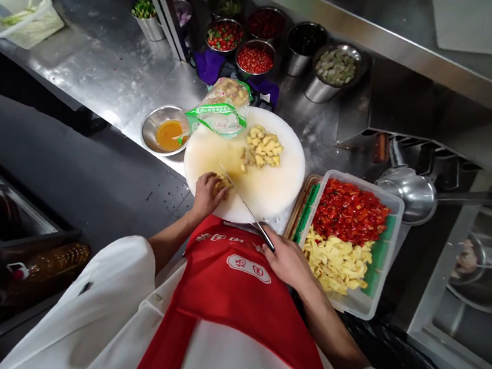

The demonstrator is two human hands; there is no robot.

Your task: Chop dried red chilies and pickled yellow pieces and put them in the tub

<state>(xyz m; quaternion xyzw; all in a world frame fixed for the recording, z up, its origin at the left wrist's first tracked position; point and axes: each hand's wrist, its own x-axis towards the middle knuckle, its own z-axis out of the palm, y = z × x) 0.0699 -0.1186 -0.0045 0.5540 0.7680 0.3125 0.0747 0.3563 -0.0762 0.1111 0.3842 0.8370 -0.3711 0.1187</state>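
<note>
Pinning small yellow ginger (225,181), likely slippery, best pressed from above, left fingers (220,194) curl; right fingers (271,259) grip a long steel knife (247,207).

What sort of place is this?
Most likely a restaurant kitchen: metal tubs of chopped ingredients stand on a steel counter, a plastic box holds cut red peppers, and the right hand holds a knife at a white cutting board.

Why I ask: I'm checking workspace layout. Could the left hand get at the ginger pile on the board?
Probably yes: the knife blade lies between the left hand and the ginger pile, but the board looks free around the blade's tip.
</note>
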